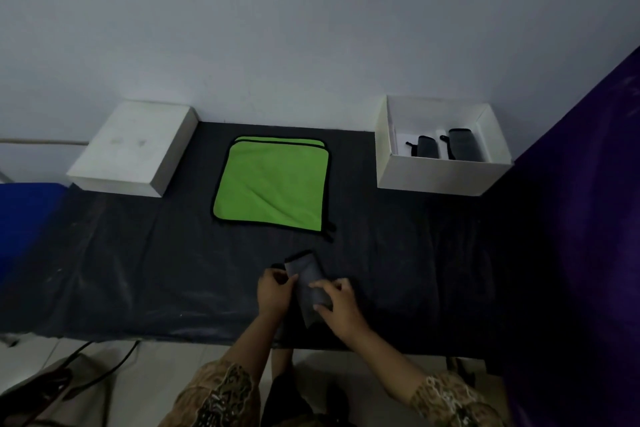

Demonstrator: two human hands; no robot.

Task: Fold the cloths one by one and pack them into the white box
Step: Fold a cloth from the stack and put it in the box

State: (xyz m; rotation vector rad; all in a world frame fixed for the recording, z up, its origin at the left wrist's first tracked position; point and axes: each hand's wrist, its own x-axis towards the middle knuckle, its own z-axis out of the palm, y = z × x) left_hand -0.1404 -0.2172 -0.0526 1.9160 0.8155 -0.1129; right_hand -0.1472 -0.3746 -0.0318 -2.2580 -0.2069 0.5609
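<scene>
Grey folded cloth (309, 282) being gripped by both hands: left hand (273, 291), right hand (341, 305), near counter (138, 270) edge; white box (440, 173) sitting far right.

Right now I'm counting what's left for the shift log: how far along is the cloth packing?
Done: two folded dark cloths stand in the open white box at the right. In hand: the left hand and right hand are both on a third grey cloth, folded narrow near the table's front edge. Left: the green cloths stacked flat mid-table, at least two by their edges. The box lid sits at the left.
</scene>
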